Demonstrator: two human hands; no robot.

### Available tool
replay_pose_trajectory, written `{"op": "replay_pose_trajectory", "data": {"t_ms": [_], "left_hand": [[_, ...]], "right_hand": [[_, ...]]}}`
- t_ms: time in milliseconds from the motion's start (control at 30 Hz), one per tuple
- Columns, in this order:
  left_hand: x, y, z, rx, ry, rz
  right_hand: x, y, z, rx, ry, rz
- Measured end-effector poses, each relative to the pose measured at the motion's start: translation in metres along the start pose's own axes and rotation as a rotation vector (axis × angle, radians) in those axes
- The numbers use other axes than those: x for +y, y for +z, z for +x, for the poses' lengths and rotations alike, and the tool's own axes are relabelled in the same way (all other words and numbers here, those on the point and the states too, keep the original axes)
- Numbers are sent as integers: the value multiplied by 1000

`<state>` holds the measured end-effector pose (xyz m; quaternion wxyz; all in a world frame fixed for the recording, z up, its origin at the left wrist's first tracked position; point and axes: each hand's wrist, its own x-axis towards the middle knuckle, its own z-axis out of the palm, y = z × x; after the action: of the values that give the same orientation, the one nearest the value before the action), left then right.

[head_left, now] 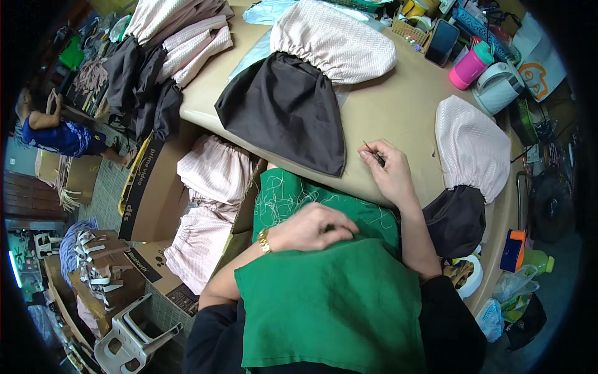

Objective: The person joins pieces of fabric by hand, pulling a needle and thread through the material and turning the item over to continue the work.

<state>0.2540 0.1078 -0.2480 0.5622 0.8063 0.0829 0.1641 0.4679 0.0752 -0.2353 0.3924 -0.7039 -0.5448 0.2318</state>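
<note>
A green cloth (330, 305) covers my lap, with loose pale threads (283, 196) scattered over its far part. Above this cloth is my left hand (311, 225), fingers curled in and close to the fabric; whatever they may pinch is hidden. My right hand (389, 171) is closed around small dark thread snips (377, 158), whose thin tip points up and left over the table edge. Just beyond my hands lies a drawstring-like bag of dark cloth (286, 112) with a gathered, pale pink patterned top (333, 43). A similar pink and dark piece (473, 149) lies to the right.
The beige table (405, 106) carries a phone (442, 42), a pink bottle (470, 65) and a white appliance (498, 87). More pieces (196, 50) hang at its far left. Left of me, a cardboard box (165, 181) holds pink pieces (212, 168). A plastic chair (134, 340) and another person (53, 131) are farther left.
</note>
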Motion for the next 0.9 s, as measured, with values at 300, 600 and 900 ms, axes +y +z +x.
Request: {"op": "replay_pose_trajectory", "data": {"t_ms": [300,600,900], "left_hand": [[-46,-17,28,710,173,813],[-58,-25,25,694,-198,-588],[-56,-43,9,783,-139,-81]], "right_hand": [[15,36,-4,-130,11,475],[-13,38,23,-201,-137,403],[-29,47,35,-158,-251,71]]}}
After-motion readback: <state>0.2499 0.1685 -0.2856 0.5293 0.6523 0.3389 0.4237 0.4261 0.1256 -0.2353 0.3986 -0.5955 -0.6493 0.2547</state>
